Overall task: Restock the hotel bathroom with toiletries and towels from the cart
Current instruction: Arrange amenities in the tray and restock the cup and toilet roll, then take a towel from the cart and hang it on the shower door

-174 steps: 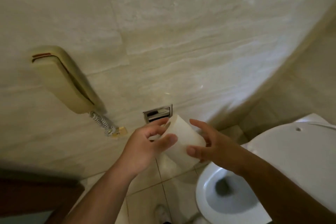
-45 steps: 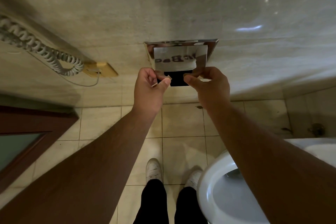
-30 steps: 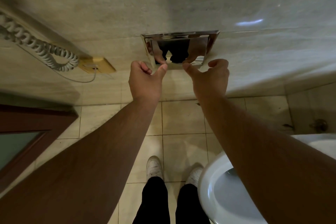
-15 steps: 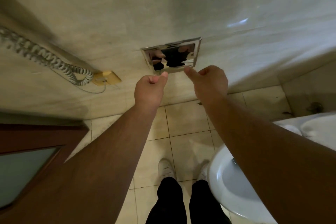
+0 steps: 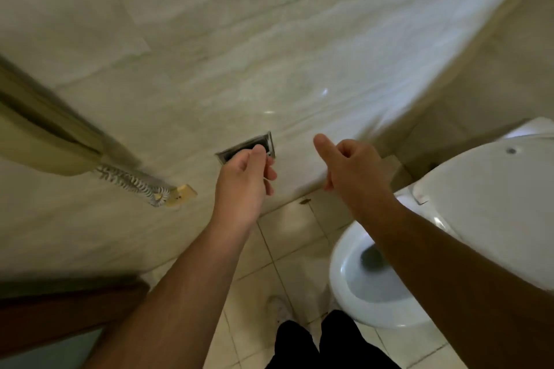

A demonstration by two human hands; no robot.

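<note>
Recessed metal holder (image 5: 239,149), set low in the marble wall (image 5: 269,39) above the floor (image 5: 287,237). The left hand (image 5: 242,183) overlaps its lower edge with fingers curled, though whether they pinch anything cannot be told. The right hand (image 5: 353,168) is apart to the right, fingers curled on nothing, thumb extended, near the toilet (image 5: 479,204).
</note>
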